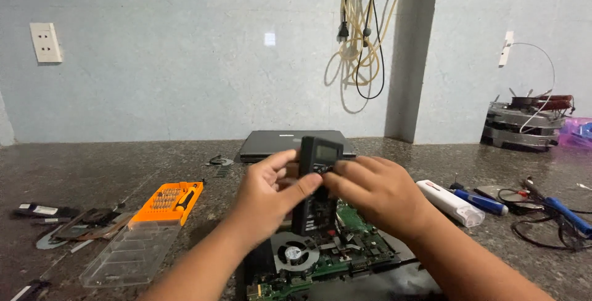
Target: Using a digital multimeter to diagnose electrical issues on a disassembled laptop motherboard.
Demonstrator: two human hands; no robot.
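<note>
A dark hand-held meter (pixel 319 171) with a small grey screen and a dial stands upright in front of me. My left hand (pixel 271 193) grips its left side, thumb across the front. My right hand (pixel 376 190) touches its right side, fingertips at the dial. Below the meter lies a green circuit board (pixel 345 255) with a round black fan (pixel 294 253) at its left end.
A closed dark laptop (pixel 277 144) lies behind the meter. An orange bit-set case (pixel 169 202) with its clear lid (pixel 132 255) open sits at left, near loose parts (pixel 46 211). A white tube (pixel 450 202), blue tools (pixel 484 202) and cables (pixel 542 214) lie at right.
</note>
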